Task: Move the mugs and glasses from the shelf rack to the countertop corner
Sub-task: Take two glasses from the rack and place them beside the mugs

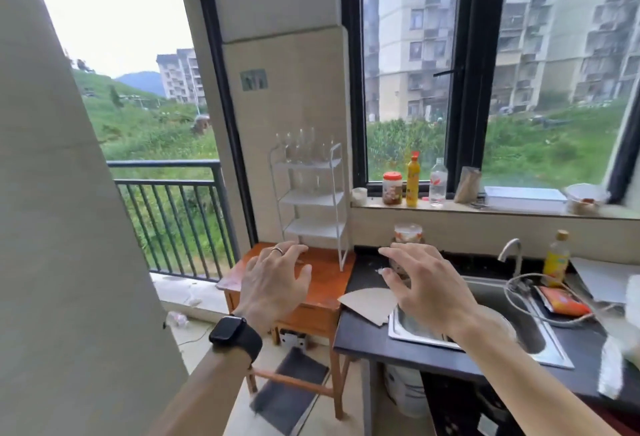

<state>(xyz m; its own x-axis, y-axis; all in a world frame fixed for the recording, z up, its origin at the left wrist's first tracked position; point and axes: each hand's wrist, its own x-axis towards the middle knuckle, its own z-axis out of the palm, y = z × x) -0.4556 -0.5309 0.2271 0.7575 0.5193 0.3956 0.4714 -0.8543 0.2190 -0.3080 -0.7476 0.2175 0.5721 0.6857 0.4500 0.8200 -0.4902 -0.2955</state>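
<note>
Head view: A person's left hand (273, 280), wearing a silver ring (277, 250) and a black smartwatch (235, 335) at the wrist, was raised with its fingers spread and loosely bent, gripping nothing. The right hand (426, 283), at 3 o'clock from it and well apart, was likewise spread wide with nothing in its grasp.

At 12 o'clock from the left hand stood a white metal tiered shelf rack (311, 193) on an orange-brown wooden table (322, 283). A cluster of clear drinking glasses (301, 148) stood on its top tier against the tiled wall; fainter clear glasses (304, 181) showed on the tier below, too blurred to count.

The black countertop (363, 331) met the table at the rack's 3 o'clock side. Its far corner lay under the right hand's fingertips, where a patterned jar (408, 233) stood at 12 o'clock from that hand. A beige cardboard piece (370, 304) lay on the counter between the 2 hands, overlapping the edge of the stainless steel sink (485, 314). A chrome faucet (512, 252) rose at 2 o'clock from the right hand.

On the windowsill stood a red-lidded jar (392, 188), a yellow squeeze bottle (412, 181) and a clear plastic bottle (437, 183).
</note>
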